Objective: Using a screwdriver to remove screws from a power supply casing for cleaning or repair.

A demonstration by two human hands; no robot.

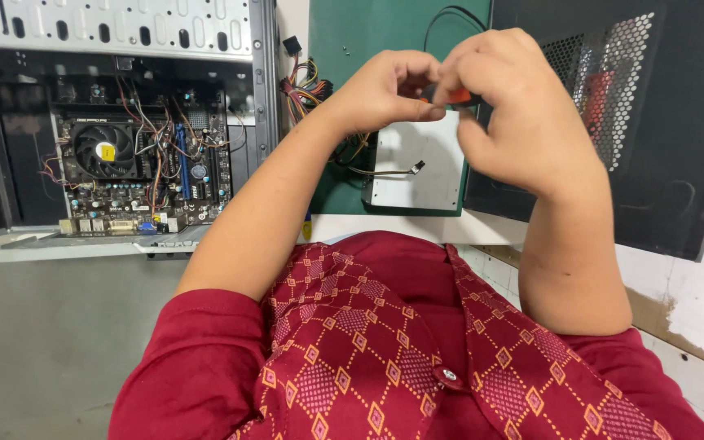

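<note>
Both hands meet at about one o'clock in the view, raised over the green mat (344, 163) and the grey metal box (417, 171) that lies on it. Between them sits a small orange-and-black thing (459, 96), mostly hidden, so its kind cannot be told; only a short strip of orange shows, and its long axis seems to run roughly from nine to three o'clock, from one hand across to the other. The left hand (385, 85) comes in from seven o'clock, its fingers curled in and thumb pressed against the forefinger, the tip of that pinch touching the small thing's left end. The right hand (507, 106) comes up from five o'clock and lies just as near, its fingers bent over the top and closed round the small thing, covering most of it. Neither hand is spread. Below the hands, a thin wire with a small plug (417, 167) lies across the metal box. A bundle of coloured cables (307, 85) sits at nine o'clock from the left hand, and further that way stands an open computer case (124, 41) with its circuit board (144, 175) and round fan (103, 149). At three o'clock from the right hand leans a black perforated panel (653, 122)
</note>
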